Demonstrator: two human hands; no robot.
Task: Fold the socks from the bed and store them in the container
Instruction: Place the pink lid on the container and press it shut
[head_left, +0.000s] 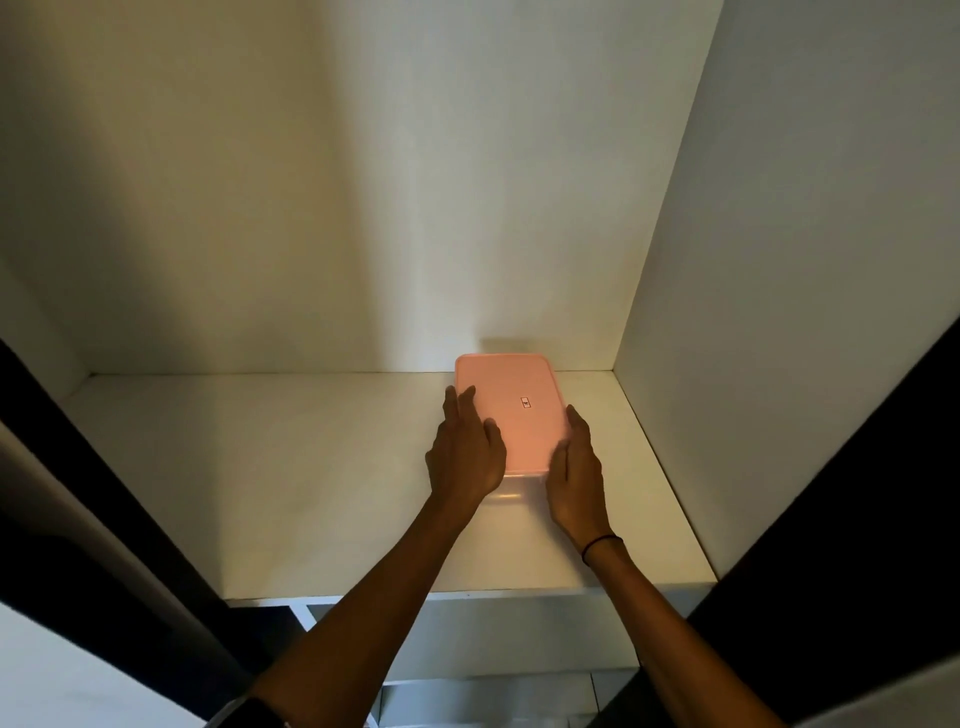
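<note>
The fingers of the left hand (465, 451) lie extended and slightly spread along the left long edge of the pink lid (511, 410), with the thumb resting on the lid's top surface near its front-left corner; the hand thus clamps edge and top together rather than pinching. The fingers of the right hand (574, 467) are held close together, flat against the right long edge, thumb at the lid's front-right corner. The two hands face each other from the 9 and 3 o'clock sides of the container (511, 491), a hold that suits squeezing a wide box evenly between the palms so that it neither tilts nor slips. A thin black band (602, 545) circles the right wrist. The container itself is a translucent rectangular box closed by the pink lid, which carries a small label (525, 401) near its centre; its contents cannot be made out. It rests on the white wardrobe shelf (311, 478), right of centre, with its far end at 12 o'clock touching or just short of the back panel (415, 182), and near the right side panel (779, 260) at 3 o'clock. No socks or bed are in view. Judged from the symmetric side grip, the box is either being lifted out or being set in place; which cannot be told.
</note>
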